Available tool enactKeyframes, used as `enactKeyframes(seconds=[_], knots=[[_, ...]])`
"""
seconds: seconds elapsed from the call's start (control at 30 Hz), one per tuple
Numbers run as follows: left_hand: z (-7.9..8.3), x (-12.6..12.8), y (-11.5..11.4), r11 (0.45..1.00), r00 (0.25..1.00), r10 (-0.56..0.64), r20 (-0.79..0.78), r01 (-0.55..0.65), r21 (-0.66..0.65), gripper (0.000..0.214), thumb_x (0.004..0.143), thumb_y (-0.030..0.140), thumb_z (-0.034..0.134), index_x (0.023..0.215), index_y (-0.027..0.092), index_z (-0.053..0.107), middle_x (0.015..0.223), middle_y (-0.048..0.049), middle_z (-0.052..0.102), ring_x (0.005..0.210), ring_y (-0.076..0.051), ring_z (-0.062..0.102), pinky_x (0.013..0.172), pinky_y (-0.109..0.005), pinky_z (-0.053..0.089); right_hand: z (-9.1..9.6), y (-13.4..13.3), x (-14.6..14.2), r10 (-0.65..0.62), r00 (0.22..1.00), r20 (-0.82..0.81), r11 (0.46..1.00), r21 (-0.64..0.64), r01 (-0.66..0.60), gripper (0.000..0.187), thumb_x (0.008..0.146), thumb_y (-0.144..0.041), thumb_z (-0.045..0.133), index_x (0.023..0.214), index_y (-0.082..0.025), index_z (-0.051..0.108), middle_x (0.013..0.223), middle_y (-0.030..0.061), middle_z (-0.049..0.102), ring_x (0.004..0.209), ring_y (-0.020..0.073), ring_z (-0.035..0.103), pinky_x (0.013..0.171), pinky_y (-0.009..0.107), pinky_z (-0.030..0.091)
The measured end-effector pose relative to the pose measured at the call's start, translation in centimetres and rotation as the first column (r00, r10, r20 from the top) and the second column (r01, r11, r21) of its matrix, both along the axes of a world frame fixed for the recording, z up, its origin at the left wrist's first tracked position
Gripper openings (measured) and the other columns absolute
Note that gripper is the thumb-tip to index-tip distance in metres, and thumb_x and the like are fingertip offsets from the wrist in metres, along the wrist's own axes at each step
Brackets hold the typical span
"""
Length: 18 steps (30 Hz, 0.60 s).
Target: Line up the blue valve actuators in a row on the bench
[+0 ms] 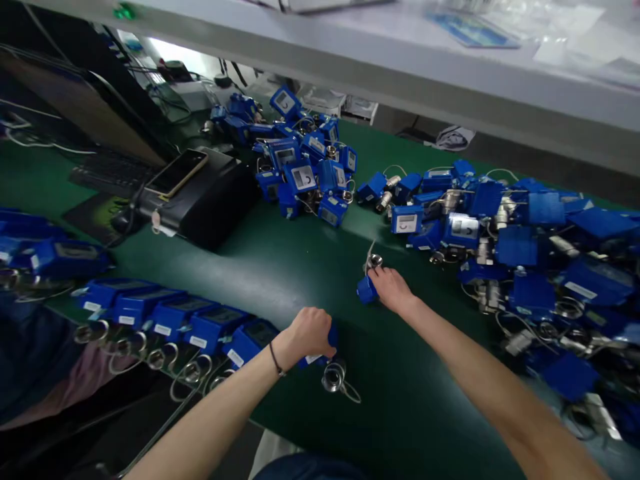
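Note:
My left hand (305, 333) is closed over a blue box-shaped device (320, 357) lying on the green table (280, 267); its round metal fitting (333, 377) and thin wire stick out below my fingers. This device lies at the right end of a neat row of blue devices (170, 313) along the near edge. My right hand (390, 288) grips another blue device (367, 290) in the middle of the table, with its metal connector (374, 261) pointing away from me.
A large loose heap of blue devices (525, 240) covers the right side. A second pile of devices (305, 167) lies at the back centre. A black box (210, 200) with a phone (177, 172) on top, a keyboard (110, 172) and cables stand at the left.

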<state>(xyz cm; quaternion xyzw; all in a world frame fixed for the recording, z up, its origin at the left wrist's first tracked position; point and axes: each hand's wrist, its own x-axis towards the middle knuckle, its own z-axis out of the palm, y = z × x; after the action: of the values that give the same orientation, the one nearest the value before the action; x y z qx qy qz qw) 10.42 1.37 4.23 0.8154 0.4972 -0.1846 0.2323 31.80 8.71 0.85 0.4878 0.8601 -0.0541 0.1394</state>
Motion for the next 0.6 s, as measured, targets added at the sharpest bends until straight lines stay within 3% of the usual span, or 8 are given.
enactKeyframes(seconds=[0.1,0.23,0.33,0.4,0.43,0.5,0.6], knots=[[-0.4,2.1,-0.8,1.0,1.0,-0.003,-0.006,0.003,-0.026,0.04,0.055,0.044,0.077,0.076,0.012,0.07,0.078,-0.0158,0.067,0.082,-0.031,0.065,0.072,-0.036,0.051,-0.1,-4.7,1.6,0.006,1.0,0.0,1.0,-0.019,-0.006,0.06,0.069,-0.004,0.061,0.126,-0.015,0.045,0.121,0.0154,0.056,0.104,0.03,0.057,0.091,0.043,0.045],[-0.6,3.9,-2.3,0.999,0.999,0.041,0.023,-0.041,-0.002,0.037,0.065,0.044,0.072,0.079,0.01,0.069,0.082,-0.0176,0.067,0.085,-0.033,0.065,0.074,-0.039,0.051,-0.3,-9.8,4.8,0.006,1.0,-0.007,0.999,-0.036,-0.006,0.066,0.066,0.0,0.059,0.128,-0.017,0.045,0.124,0.0136,0.055,0.113,0.0308,0.052,0.102,0.047,0.037],[-1.0,2.0,-5.2,0.991,0.989,0.127,0.077,-0.13,0.031,0.052,0.078,0.05,0.058,0.109,0.009,0.06,0.094,-0.0165,0.067,0.087,-0.03,0.065,0.075,-0.04,0.052,-0.4,-13.3,7.6,-0.04,0.996,-0.082,0.998,-0.051,0.036,0.073,0.068,-0.004,0.06,0.135,-0.022,0.04,0.137,0.0113,0.044,0.129,0.0324,0.037,0.109,0.051,0.025],[-2.1,-0.5,-7.9,0.979,0.966,0.189,0.174,-0.2,0.045,0.066,0.085,0.054,0.048,0.135,0.013,0.036,0.113,-0.0147,0.062,0.098,-0.026,0.063,0.081,-0.038,0.053,-0.6,-15.5,9.0,-0.154,0.973,-0.173,0.987,-0.065,0.145,0.082,0.068,-0.02,0.068,0.141,-0.025,0.03,0.149,0.0102,0.026,0.138,0.0356,0.019,0.112,0.054,0.016],[-2.9,-1.8,-9.4,0.974,0.948,0.208,0.239,-0.224,0.045,0.069,0.087,0.052,0.046,0.141,0.016,0.023,0.125,-0.0129,0.056,0.108,-0.022,0.059,0.087,-0.034,0.051,-0.8,-16.5,9.4,-0.243,0.945,-0.218,0.97,-0.078,0.231,0.089,0.067,-0.032,0.071,0.144,-0.026,0.025,0.152,0.0101,0.017,0.139,0.0376,0.011,0.111,0.056,0.014],[-5.3,-3.7,-12.2,0.932,0.802,0.283,0.525,-0.36,0.048,0.074,0.083,0.047,0.056,0.141,0.022,0.018,0.139,-0.0104,0.043,0.124,-0.02,0.046,0.1,-0.036,0.044,-1.4,-18.3,9.3,-0.439,0.852,-0.287,0.898,-0.128,0.42,0.105,0.064,-0.053,0.07,0.147,-0.025,0.013,0.154,0.011,0.005,0.139,0.0408,0.007,0.109,0.059,0.016],[-8.9,-4.0,-14.6,0.88,0.732,0.297,0.614,-0.458,0.121,0.074,0.079,0.035,0.062,0.138,0.023,0.02,0.139,-0.0107,0.041,0.129,-0.023,0.041,0.106,-0.042,0.039,-2.5,-19.5,7.8,-0.666,0.655,-0.357,0.741,-0.213,0.637,0.104,0.066,-0.063,0.063,0.147,-0.024,0.01,0.15,0.014,0.012,0.134,0.0397,0.023,0.104,0.056,0.03]])
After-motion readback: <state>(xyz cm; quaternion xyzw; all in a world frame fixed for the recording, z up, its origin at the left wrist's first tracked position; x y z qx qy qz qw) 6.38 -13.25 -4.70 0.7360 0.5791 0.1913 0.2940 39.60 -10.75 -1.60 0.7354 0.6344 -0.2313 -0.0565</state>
